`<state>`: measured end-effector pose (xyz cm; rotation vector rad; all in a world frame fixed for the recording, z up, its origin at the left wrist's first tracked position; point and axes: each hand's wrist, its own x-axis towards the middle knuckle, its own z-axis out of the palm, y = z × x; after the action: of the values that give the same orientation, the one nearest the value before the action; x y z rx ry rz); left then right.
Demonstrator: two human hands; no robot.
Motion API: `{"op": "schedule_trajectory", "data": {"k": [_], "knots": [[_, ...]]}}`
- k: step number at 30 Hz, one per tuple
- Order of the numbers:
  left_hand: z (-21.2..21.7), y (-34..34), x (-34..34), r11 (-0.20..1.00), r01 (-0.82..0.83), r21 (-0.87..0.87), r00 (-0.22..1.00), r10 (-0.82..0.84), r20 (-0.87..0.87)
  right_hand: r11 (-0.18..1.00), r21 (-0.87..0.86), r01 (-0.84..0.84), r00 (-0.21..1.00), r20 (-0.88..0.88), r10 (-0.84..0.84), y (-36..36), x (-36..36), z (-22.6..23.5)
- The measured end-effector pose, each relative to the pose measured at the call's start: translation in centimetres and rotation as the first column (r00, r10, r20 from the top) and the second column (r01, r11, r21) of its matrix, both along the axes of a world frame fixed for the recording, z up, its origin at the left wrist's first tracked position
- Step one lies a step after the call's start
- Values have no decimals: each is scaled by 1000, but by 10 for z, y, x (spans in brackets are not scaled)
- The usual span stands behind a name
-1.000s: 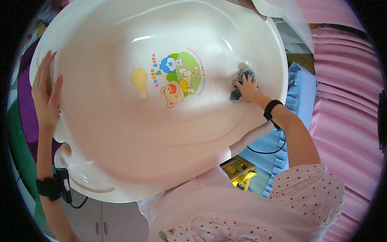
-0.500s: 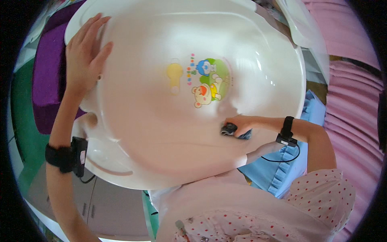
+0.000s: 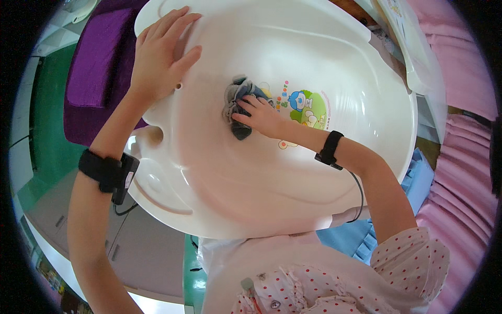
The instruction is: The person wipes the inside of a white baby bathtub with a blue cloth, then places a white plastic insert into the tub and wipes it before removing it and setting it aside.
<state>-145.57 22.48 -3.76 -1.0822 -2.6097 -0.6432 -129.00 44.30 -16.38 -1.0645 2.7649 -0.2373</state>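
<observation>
A white baby bathtub (image 3: 225, 183) with cartoon animal pictures (image 3: 308, 107) on its inner floor fills the middle of the view. My right hand (image 3: 259, 115) presses a crumpled dark grey-blue cloth (image 3: 240, 91) against the tub's inside, left of the pictures, its fingers bent over the cloth. My left hand (image 3: 162, 57) lies on the tub's upper left rim with fingers stretched and thumb apart, holding nothing. A small drain hole shows beside its wrist. Black straps with small devices sit around both my wrists.
Left of the tub is a purple cushioned seat (image 3: 99, 63), with grey cabinets (image 3: 151, 261) below. Blue ruffled fabric (image 3: 350, 238) lies under the tub's right side. Pink pleated cloth (image 3: 460, 162) hangs at the right. A white panel-like thing (image 3: 405, 47) stands at the upper right.
My right hand has carried the cloth from the tub's lower right up and left, past the pictures. The left hand keeps its place on the rim. The view has shifted slightly.
</observation>
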Motion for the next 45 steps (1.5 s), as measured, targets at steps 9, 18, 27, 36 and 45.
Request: {"op": "schedule_trajectory", "data": {"k": [9,18,27,36,45], "knots": [[2,-2,6,1000,-15,-5,1000,15,-6,955,265,-135,893,450,1,62,111,34],[4,-1,7,1000,15,9,999,-15,-35,664,392,637,603,284,-746,149,63,57],[-2,-10,-1,998,-33,59,999,34,-24,959,228,-167,982,-50,183,2,27,9],[6,-9,8,998,-49,34,999,48,16,902,338,-268,963,116,243,75,85,24],[9,-1,12,999,-16,-37,998,18,54,560,405,723,550,155,-821,178,44,24]]}}
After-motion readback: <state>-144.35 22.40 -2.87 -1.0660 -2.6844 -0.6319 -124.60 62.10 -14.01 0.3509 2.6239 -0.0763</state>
